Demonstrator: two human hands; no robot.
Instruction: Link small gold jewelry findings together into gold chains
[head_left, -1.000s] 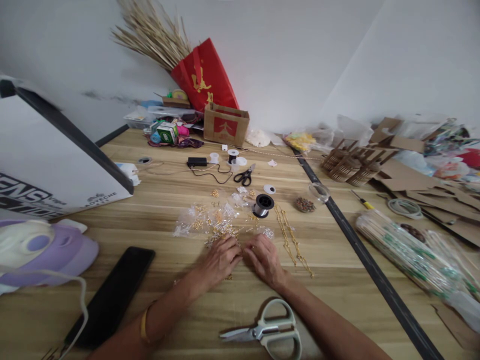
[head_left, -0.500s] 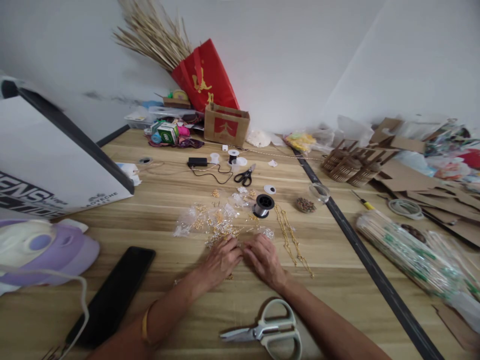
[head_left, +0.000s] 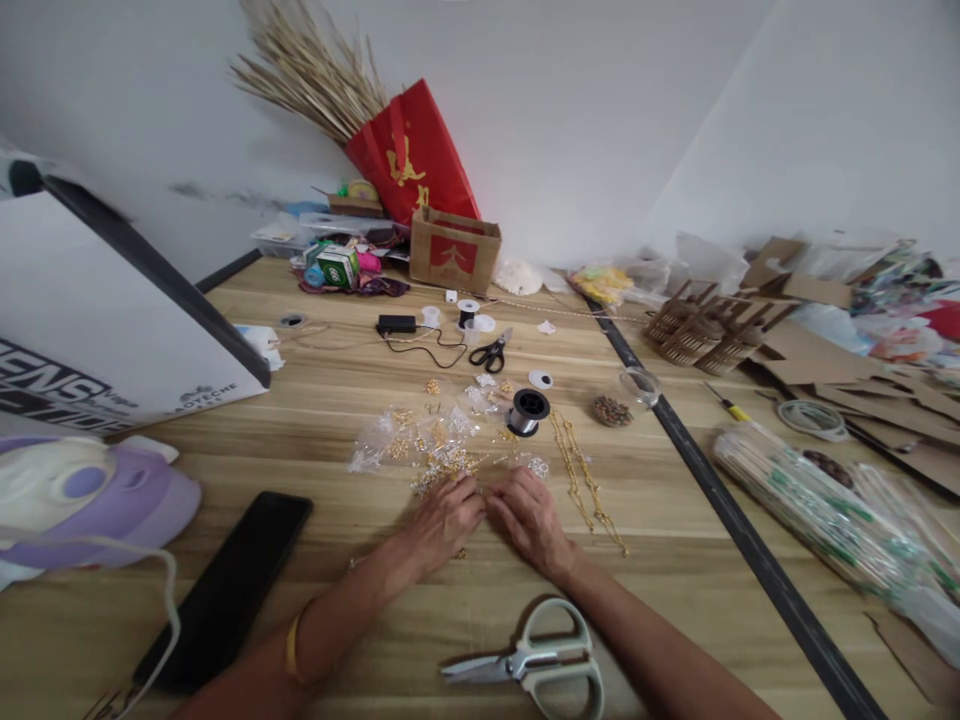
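Observation:
My left hand and my right hand rest close together on the wooden table, fingers curled and fingertips nearly meeting. Whatever is pinched between them is too small to make out. Just beyond the left fingers lies a pile of gold and silver beads beside small clear bags. A black spool of silvery wire stands beyond the right hand. Gold chains stretch out to its right. Near my right forearm lie scissors with pale handles.
A black phone and a purple-white appliance are at the left. Black scissors, a jar of beads and a paper box lie farther back. Wrapped sticks and cardboard fill the right.

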